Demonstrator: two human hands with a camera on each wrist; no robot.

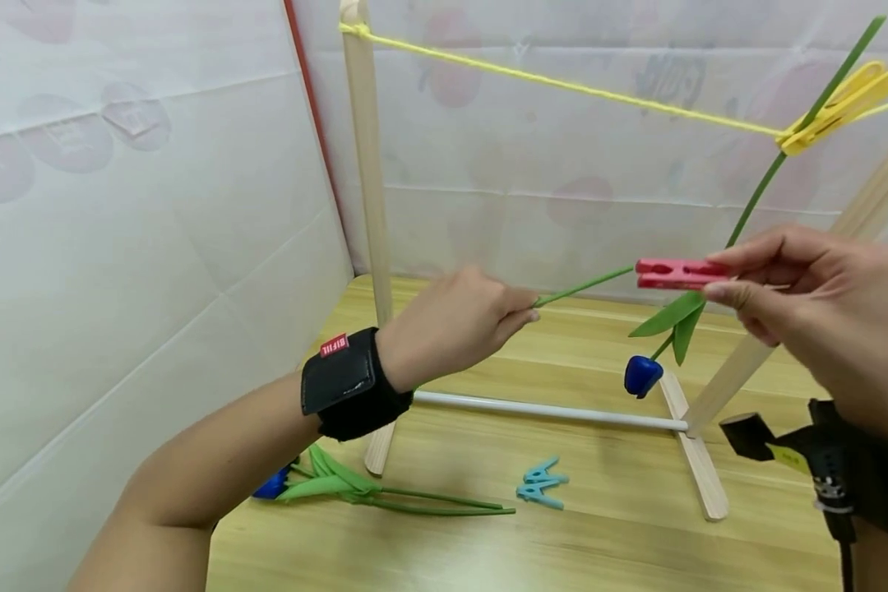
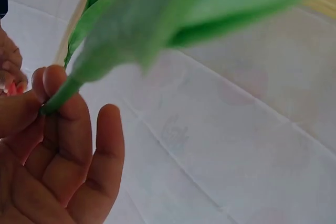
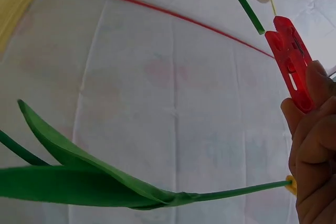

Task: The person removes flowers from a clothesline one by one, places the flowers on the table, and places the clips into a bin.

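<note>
The red peg is flat plastic with slotted sides, held level and pointing at the end of a thin green stem. The right hand pinches the peg's tail between thumb and fingers. The left hand pinches the stem's other end. Both are held below the yellow string, which runs from a wooden post. On that string, a yellow peg clamps 1 flower hanging blue bud down. Below the string, on the table, lie 2 blue pegs and more flowers.
</note>
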